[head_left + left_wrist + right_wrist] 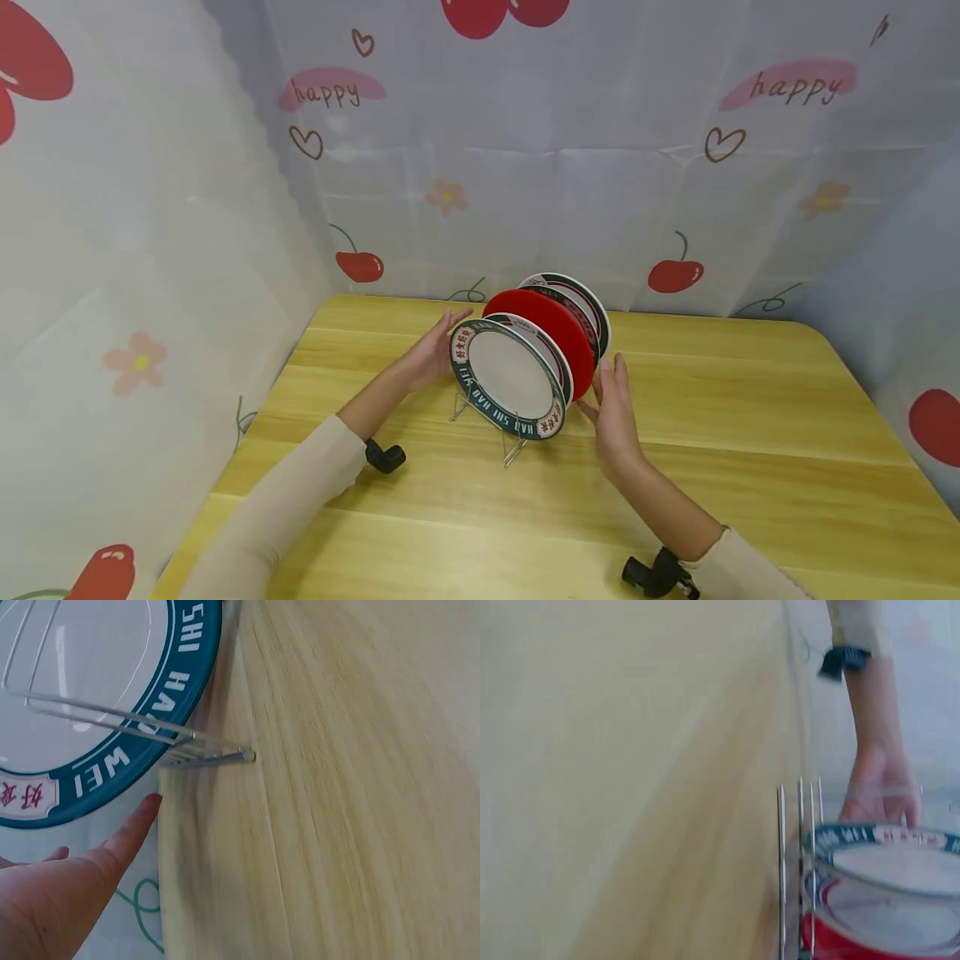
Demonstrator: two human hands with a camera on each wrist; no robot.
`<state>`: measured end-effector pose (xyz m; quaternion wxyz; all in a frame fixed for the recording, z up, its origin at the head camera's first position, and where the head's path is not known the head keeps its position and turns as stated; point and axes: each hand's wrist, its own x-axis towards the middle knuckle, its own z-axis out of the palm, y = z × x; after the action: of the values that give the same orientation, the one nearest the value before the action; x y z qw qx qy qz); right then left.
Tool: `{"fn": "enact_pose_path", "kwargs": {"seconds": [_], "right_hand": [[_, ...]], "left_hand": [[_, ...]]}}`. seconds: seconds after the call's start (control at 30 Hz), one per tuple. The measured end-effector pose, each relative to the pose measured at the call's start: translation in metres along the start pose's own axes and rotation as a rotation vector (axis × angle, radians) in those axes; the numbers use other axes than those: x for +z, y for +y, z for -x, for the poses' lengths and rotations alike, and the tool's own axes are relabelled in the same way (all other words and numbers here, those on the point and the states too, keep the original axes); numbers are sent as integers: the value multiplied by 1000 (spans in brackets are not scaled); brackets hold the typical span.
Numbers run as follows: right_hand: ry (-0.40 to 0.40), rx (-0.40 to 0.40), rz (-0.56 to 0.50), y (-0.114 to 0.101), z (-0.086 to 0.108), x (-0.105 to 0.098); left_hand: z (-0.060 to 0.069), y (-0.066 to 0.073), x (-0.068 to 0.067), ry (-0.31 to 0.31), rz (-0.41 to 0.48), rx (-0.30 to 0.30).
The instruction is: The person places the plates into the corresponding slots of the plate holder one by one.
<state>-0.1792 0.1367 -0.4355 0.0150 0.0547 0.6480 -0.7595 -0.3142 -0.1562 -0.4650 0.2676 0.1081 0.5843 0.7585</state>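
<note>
Several round plates stand on edge in a wire plate rack [247, 755]. The front plate [510, 375] is white with a lettered green rim; behind it come another patterned plate, a red plate [558, 325] and more green-rimmed plates [596, 300]. My left hand [431, 354] is at the plates' left edge, fingers extended; whether it touches them I cannot tell. On the right side, my right hand [617, 421] has its fingers stretched upward beside the plates, contact unclear. The right wrist view shows the left hand [881, 784] behind the front plate's rim, the right hand being out of that frame.
The rack stands on a light wooden table [720, 400], toward its back edge. A white curtain [525, 208] printed with cherries and hearts hangs behind and along the sides. Black wrist-worn devices [385, 457] sit at both sleeves.
</note>
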Motion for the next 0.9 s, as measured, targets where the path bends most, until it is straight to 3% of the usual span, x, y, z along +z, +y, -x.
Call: {"fn": "enact_pose_path", "kwargs": {"seconds": [0.13, 0.4, 0.73, 0.9], "right_hand": [[-59, 14, -112, 8, 5, 12], [-38, 79, -217, 21, 3, 16], [-82, 67, -256, 24, -3, 14], [-102, 44, -282, 25, -7, 8]], "left_hand": [[-3, 0, 7, -24, 16, -9], [-3, -8, 14, -40, 73, -86], [7, -12, 20, 1, 100, -81], [14, -17, 28, 13, 104, -44]]}}
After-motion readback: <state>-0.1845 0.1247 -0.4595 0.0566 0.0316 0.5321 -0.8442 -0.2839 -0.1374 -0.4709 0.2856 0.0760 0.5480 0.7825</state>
